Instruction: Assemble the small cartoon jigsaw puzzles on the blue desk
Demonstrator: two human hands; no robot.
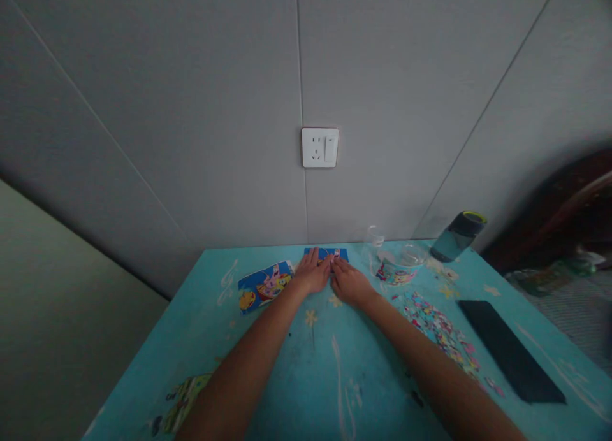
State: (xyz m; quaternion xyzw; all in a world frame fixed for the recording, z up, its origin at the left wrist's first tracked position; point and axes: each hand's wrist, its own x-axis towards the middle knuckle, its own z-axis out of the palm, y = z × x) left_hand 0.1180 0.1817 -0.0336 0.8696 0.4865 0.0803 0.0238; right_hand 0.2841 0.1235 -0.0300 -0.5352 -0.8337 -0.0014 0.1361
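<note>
From where I stand, the left hand (pixel 312 275) lies nearly flat, fingers stretched forward over a blue picture sheet (pixel 327 253) by the wall. The right hand (pixel 350 280) has its fingers bent and drawn together at the sheet's near edge, beside the left; I can't tell whether they pinch anything. The sheet sits under and just beyond the fingertips, at the table's far edge. Left of it lies a second colourful picture (pixel 266 288), slightly tilted. To the right stand a patterned tub (pixel 399 272) and a dark bottle (pixel 458 237); nearer, small loose pieces (pixel 433 323) spread beside a black panel (pixel 511 348). The turquoise table (pixel 306 377) meets a grey wall (pixel 215 122) bearing a white socket (pixel 320 148).
</note>
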